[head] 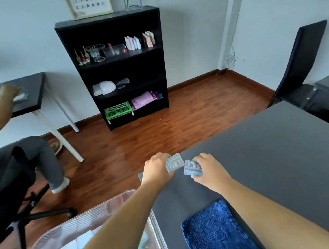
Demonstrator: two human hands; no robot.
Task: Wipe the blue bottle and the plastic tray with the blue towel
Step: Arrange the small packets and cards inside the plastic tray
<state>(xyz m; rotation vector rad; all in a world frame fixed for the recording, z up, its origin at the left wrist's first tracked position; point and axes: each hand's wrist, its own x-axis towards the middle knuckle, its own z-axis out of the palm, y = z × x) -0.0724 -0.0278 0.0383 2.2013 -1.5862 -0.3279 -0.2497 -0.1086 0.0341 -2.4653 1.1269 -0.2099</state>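
Observation:
The blue towel (217, 230) lies flat on the near part of the dark grey table (266, 147), partly under my right forearm. My left hand (156, 170) grips a small clear plastic case (174, 162) at the table's left corner. Beside it, my right hand (209, 167) grips a second small clear case (191, 167) that rests on the table. A clear plastic tray (85, 223) with ribbed walls sits low at the left, under my left forearm, with pale items inside. No blue bottle is in view.
A black shelf unit (115, 69) stands against the far wall. Another person sits on a black office chair (14, 189) at the left, by a second table (24, 93). A black chair (299, 66) stands at the right.

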